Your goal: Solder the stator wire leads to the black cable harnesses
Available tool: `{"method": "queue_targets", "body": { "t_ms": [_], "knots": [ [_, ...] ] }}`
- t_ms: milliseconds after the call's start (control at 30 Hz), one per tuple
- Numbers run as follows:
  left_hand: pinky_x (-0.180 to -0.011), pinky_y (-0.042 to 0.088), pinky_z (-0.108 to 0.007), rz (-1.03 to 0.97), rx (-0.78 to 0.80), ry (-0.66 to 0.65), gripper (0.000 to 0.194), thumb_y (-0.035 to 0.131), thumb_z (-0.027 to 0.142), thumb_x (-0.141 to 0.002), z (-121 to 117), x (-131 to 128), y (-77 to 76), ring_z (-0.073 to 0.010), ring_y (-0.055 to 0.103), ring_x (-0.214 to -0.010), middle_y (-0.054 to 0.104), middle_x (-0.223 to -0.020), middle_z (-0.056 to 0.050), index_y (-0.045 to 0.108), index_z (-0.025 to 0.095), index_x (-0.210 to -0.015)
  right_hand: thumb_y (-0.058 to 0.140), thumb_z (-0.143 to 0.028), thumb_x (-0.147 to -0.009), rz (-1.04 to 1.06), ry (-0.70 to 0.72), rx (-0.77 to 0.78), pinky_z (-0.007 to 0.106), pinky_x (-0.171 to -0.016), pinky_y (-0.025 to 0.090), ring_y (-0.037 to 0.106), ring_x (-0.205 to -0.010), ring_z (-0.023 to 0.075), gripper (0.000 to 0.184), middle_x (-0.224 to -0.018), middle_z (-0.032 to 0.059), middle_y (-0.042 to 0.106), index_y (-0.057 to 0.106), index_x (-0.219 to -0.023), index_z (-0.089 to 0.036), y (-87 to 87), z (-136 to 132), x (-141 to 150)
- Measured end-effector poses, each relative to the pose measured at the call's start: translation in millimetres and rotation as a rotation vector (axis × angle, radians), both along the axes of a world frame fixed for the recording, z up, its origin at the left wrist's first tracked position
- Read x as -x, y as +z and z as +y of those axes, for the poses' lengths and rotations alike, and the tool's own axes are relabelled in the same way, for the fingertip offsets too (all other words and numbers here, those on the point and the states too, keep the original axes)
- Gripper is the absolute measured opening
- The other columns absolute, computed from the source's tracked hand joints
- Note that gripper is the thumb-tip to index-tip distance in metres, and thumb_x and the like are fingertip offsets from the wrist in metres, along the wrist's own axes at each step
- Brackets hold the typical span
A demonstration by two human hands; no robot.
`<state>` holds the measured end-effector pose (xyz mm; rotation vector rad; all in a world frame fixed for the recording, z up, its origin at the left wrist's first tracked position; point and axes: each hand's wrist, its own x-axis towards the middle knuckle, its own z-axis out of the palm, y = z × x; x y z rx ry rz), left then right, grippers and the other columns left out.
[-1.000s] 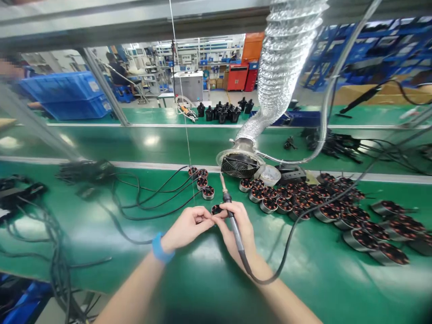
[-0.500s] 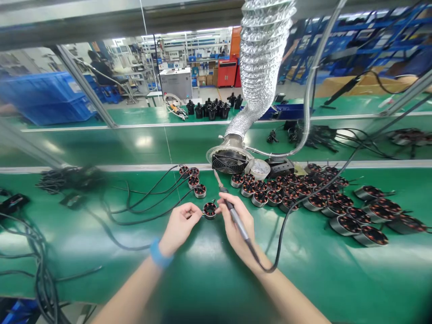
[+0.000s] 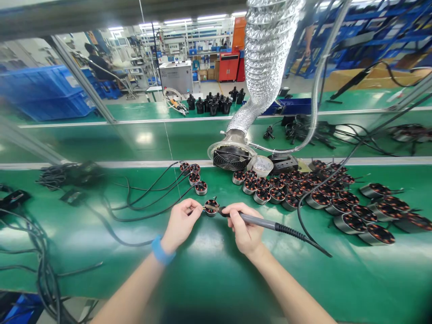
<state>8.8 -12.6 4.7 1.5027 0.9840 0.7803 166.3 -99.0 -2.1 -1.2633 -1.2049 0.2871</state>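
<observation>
My right hand (image 3: 245, 227) grips a soldering iron (image 3: 258, 220) like a pen, its cord trailing right. The iron points left, its tip over a small motor stator (image 3: 211, 207) with a silver rim and copper windings. Close against the stator's left side, my left hand (image 3: 182, 221) is closed in a pinch on what looks like a thin wire; most of it is hidden by the fingers. A black cable (image 3: 131, 244) runs across the bench to behind my left wrist, which wears a blue band (image 3: 162, 252).
Several stators (image 3: 319, 198) stand in rows at right; a few with cables (image 3: 201, 188) sit behind my left hand. A fume extractor fan (image 3: 231, 159) hangs from a foil duct (image 3: 266, 58). Bundled black cables (image 3: 40, 256) lie at left. Two people are in the background.
My right hand has turned the soldering iron from pointing up and away to pointing left, bringing its tip down to the stator. My left hand keeps its pinch beside the stator.
</observation>
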Motion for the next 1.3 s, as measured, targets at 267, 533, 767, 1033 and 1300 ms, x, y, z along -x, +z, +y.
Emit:
{"method": "queue_targets", "body": {
  "t_ms": [267, 533, 767, 1033, 1300],
  "knots": [
    [-0.063, 0.042, -0.023, 0.02, -0.041, 0.023, 0.022, 0.066, 0.034, -0.08, 0, 0, -0.1, -0.0124, 0.054, -0.064, 0.06, -0.067, 0.0, 0.063, 0.015, -0.071, 0.049, -0.031, -0.095, -0.003, 0.047, 0.003, 0.025, -0.042, 0.039, 0.048, -0.038, 0.0115, 0.026, -0.049, -0.0041, 0.053, 0.069, -0.081, -0.021, 0.3, -1, 0],
    [-0.064, 0.042, -0.023, 0.034, -0.039, 0.018, 0.021, 0.066, 0.034, -0.08, 1, 1, -3.3, -0.0128, 0.055, -0.065, 0.062, -0.069, -0.001, 0.063, 0.014, -0.073, 0.051, -0.034, -0.095, 0.148, -0.044, -0.037, 0.023, -0.039, 0.035, 0.048, -0.039, 0.0107, 0.027, -0.05, -0.0036, 0.054, 0.069, -0.081, -0.02, -2.1, -1, -1],
    [-0.065, 0.042, -0.023, 0.038, -0.021, 0.028, 0.02, 0.067, 0.034, -0.079, 1, 0, -2.9, -0.0131, 0.055, -0.066, 0.062, -0.07, -0.001, 0.064, 0.014, -0.074, 0.051, -0.037, -0.094, 0.162, -0.084, -0.04, 0.024, -0.04, 0.037, 0.049, -0.04, 0.0113, 0.029, -0.05, -0.0032, 0.053, 0.069, -0.081, -0.02, -3.4, 0, -1],
    [-0.065, 0.043, -0.024, 0.04, -0.031, 0.022, 0.021, 0.068, 0.035, -0.079, 3, 2, -5.4, -0.0137, 0.057, -0.066, 0.065, -0.071, -0.002, 0.066, 0.015, -0.074, 0.049, -0.028, -0.094, 0.042, -0.131, -0.017, 0.029, -0.059, 0.052, 0.06, -0.058, 0.0146, 0.02, -0.07, 0.0006, 0.063, 0.067, -0.099, -0.021, -2.4, 4, -2],
    [-0.066, 0.045, -0.024, 0.03, -0.014, 0.015, 0.022, 0.069, 0.035, -0.077, 5, 4, -6.2, -0.0151, 0.06, -0.068, 0.067, -0.071, -0.003, 0.066, 0.014, -0.073, 0.064, -0.009, -0.072, -0.15, 0.036, 0.14, 0.038, -0.093, 0.053, 0.063, -0.101, 0.0213, 0.069, -0.127, 0.0108, 0.049, 0.044, -0.136, -0.025, -9.5, 15, 6]
  ]
}}
